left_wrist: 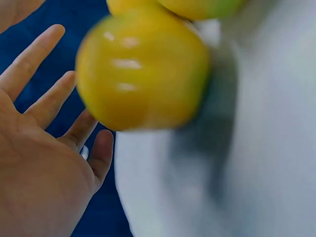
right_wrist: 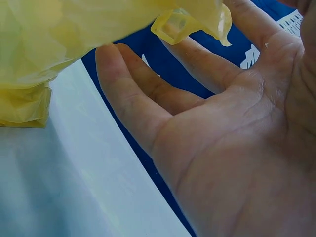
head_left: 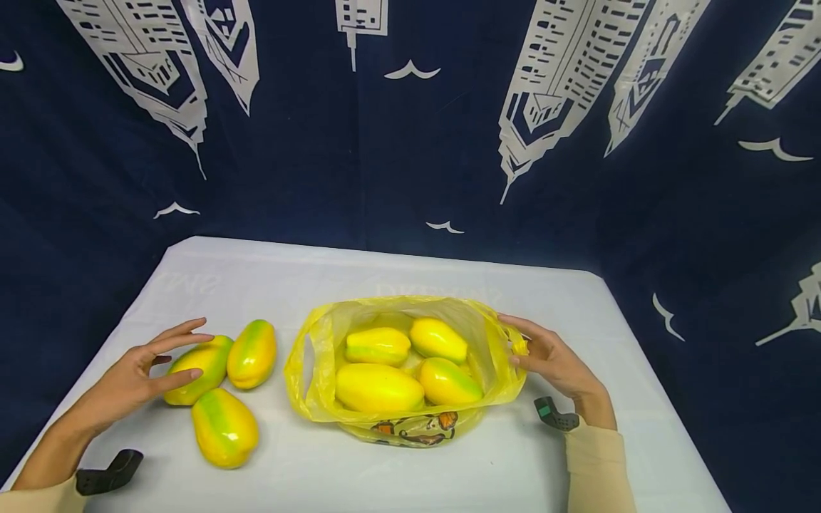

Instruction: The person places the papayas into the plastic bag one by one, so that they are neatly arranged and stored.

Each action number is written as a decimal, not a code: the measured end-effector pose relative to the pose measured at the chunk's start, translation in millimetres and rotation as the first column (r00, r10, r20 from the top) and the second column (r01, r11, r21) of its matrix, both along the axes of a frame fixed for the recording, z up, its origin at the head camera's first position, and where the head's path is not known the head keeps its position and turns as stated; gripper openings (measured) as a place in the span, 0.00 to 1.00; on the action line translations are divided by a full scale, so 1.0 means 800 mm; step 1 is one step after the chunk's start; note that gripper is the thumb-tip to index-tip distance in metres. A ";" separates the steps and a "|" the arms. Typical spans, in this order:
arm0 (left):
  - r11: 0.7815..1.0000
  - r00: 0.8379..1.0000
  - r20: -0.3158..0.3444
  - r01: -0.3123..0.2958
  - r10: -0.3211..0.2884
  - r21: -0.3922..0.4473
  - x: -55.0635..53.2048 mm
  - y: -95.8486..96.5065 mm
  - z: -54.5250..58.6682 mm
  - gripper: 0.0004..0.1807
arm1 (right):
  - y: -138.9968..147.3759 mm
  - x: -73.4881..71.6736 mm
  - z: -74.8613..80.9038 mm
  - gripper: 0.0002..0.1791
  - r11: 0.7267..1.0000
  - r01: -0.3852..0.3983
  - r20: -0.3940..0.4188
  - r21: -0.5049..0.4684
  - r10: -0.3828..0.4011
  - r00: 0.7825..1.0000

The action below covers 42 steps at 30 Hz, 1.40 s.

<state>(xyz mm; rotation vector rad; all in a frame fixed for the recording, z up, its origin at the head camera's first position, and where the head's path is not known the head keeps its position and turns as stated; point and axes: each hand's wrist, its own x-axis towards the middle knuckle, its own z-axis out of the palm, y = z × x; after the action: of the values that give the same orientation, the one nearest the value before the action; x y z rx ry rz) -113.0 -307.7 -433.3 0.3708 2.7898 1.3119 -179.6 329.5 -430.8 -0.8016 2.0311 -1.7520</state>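
My left hand (head_left: 137,374) hovers at the left with its fingers spread around a yellow-green papaya (head_left: 212,356); I cannot tell whether it touches the fruit. Beside that one lie a second papaya (head_left: 252,354) and a third papaya (head_left: 225,429) nearer the front. In the left wrist view a papaya (left_wrist: 143,74) looms close past the extended fingers. A yellow plastic bag (head_left: 410,433) stands with its mouth wide, several papayas (head_left: 378,388) inside. My right hand (head_left: 558,363) is at the bag's right rim, fingers fairly straight, by the handle loop (right_wrist: 170,27).
A white cloth covers the table (head_left: 532,470). Behind it hangs a dark blue curtain (head_left: 410,157) printed with white buildings and birds. Each wrist carries a black strap device, the left device (head_left: 109,474) and the right device (head_left: 555,415).
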 end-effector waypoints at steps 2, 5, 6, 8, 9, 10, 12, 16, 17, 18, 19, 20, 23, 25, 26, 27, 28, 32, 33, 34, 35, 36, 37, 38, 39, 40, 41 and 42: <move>1.000 0.999 0.041 0.006 -0.007 0.022 -0.002 -0.006 -0.008 0.26 | 0.000 0.000 0.000 0.36 1.000 0.000 0.012 0.001 0.000 1.000; 0.992 0.994 0.102 0.017 -0.030 0.126 -0.003 -0.010 -0.019 0.28 | 0.001 0.000 -0.001 0.37 1.000 0.005 0.019 0.005 -0.005 1.000; 0.986 0.992 0.119 0.022 -0.043 0.167 -0.003 -0.011 -0.022 0.29 | 0.002 0.000 -0.002 0.37 1.000 0.006 0.018 0.006 -0.006 1.000; 0.968 0.987 0.145 0.030 -0.068 0.248 -0.003 -0.012 -0.028 0.30 | 0.003 -0.001 -0.002 0.37 1.000 0.004 0.011 0.007 -0.004 1.000; 0.964 0.986 0.152 0.030 -0.073 0.265 -0.003 -0.011 -0.030 0.31 | 0.003 -0.001 -0.002 0.37 1.000 0.003 0.006 0.007 -0.003 1.000; 0.962 0.985 0.152 0.037 -0.080 0.270 -0.003 -0.011 -0.032 0.31 | 0.003 -0.002 -0.003 0.37 1.000 0.000 -0.004 0.008 0.000 1.000; 0.963 0.984 0.154 0.041 -0.084 0.266 -0.003 -0.010 -0.034 0.31 | 0.004 -0.002 -0.003 0.36 1.000 -0.004 -0.010 0.006 0.004 1.000; 0.970 0.982 0.168 0.040 -0.082 0.242 -0.004 -0.009 -0.036 0.32 | 0.002 -0.002 -0.001 0.36 1.000 -0.003 -0.004 -0.001 0.003 1.000; 0.970 0.981 0.177 0.037 -0.081 0.239 -0.004 -0.009 -0.036 0.33 | 0.002 -0.002 0.000 0.36 1.000 0.000 0.005 -0.003 0.000 1.000; 0.971 0.979 0.188 0.033 -0.080 0.238 -0.004 -0.008 -0.037 0.33 | 0.001 -0.001 0.000 0.36 1.000 0.002 0.010 -0.003 -0.002 1.000; 0.971 0.977 0.197 0.032 -0.080 0.235 -0.004 -0.008 -0.037 0.33 | 0.001 -0.001 0.001 0.37 1.000 0.004 0.012 -0.002 -0.004 1.000; 0.972 0.975 0.207 0.030 -0.079 0.233 -0.004 -0.008 -0.038 0.33 | 0.000 -0.001 0.002 0.37 1.000 0.005 0.014 0.000 -0.005 1.000; 0.974 0.971 0.227 0.019 -0.072 0.225 -0.004 -0.009 -0.039 0.33 | -0.002 0.000 0.003 0.37 1.000 0.011 0.007 0.009 -0.012 1.000; 0.974 0.971 0.229 0.015 -0.069 0.227 -0.004 -0.009 -0.040 0.32 | -0.002 0.000 0.003 0.37 1.000 0.011 0.005 0.009 -0.011 1.000; 0.973 0.971 0.228 0.014 -0.068 0.229 -0.004 -0.009 -0.040 0.32 | -0.002 0.000 0.003 0.37 1.000 0.009 0.007 0.007 -0.009 1.000; 0.973 0.972 0.226 0.015 -0.068 0.231 -0.004 -0.009 -0.040 0.32 | -0.002 0.000 0.003 0.37 1.000 0.006 0.011 0.003 -0.006 1.000; 0.972 0.972 0.223 0.016 -0.070 0.233 -0.004 -0.009 -0.040 0.32 | -0.002 0.000 0.003 0.37 1.000 0.004 0.016 0.000 -0.004 1.000; 0.969 0.974 0.208 0.033 -0.086 0.247 -0.003 -0.010 -0.039 0.31 | -0.001 0.000 0.002 0.36 1.000 -0.008 0.028 -0.014 0.009 1.000; 0.967 0.975 0.204 0.039 -0.091 0.250 -0.003 -0.010 -0.039 0.31 | -0.001 0.000 0.002 0.36 1.000 -0.009 0.027 -0.014 0.010 1.000; 0.967 0.975 0.199 0.043 -0.096 0.253 -0.003 -0.010 -0.038 0.30 | -0.001 0.000 0.001 0.36 1.000 -0.011 0.026 -0.015 0.011 1.000; 0.966 0.976 0.194 0.047 -0.099 0.254 -0.002 -0.011 -0.038 0.30 | -0.001 0.000 0.001 0.36 1.000 -0.011 0.025 -0.016 0.012 1.000; 0.966 0.977 0.191 0.050 -0.100 0.255 -0.002 -0.011 -0.037 0.30 | 0.000 0.000 0.000 0.36 1.000 -0.011 0.023 -0.016 0.011 1.000; 0.966 0.977 0.188 0.051 -0.101 0.255 -0.002 -0.011 -0.037 0.30 | 0.000 -0.001 -0.001 0.36 1.000 -0.012 0.020 -0.016 0.012 1.000; 0.966 0.978 0.186 0.050 -0.099 0.253 -0.001 -0.011 -0.036 0.30 | 0.000 -0.001 -0.001 0.36 1.000 -0.013 0.019 -0.015 0.013 1.000; 0.966 0.978 0.185 0.049 -0.098 0.252 -0.001 -0.011 -0.035 0.30 | 0.000 -0.001 -0.002 0.36 1.000 -0.013 0.018 -0.014 0.013 1.000; 0.967 0.978 0.185 0.048 -0.097 0.251 -0.001 -0.011 -0.035 0.30 | 0.000 -0.002 -0.002 0.36 1.000 -0.016 0.012 -0.012 0.016 1.000; 0.967 0.978 0.184 0.047 -0.095 0.248 0.000 -0.011 -0.034 0.30 | 0.001 -0.002 -0.002 0.36 1.000 -0.016 0.010 -0.009 0.016 1.000; 0.967 0.979 0.182 0.047 -0.094 0.249 0.000 -0.012 -0.034 0.30 | 0.001 -0.003 -0.002 0.36 1.000 -0.018 0.010 -0.010 0.018 1.000</move>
<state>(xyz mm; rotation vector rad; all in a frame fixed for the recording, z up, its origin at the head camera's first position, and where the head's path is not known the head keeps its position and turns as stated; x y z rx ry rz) -113.1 -317.0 -460.3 0.3283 2.4433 1.5854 -181.7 330.1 -432.7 -0.8096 2.0045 -1.7539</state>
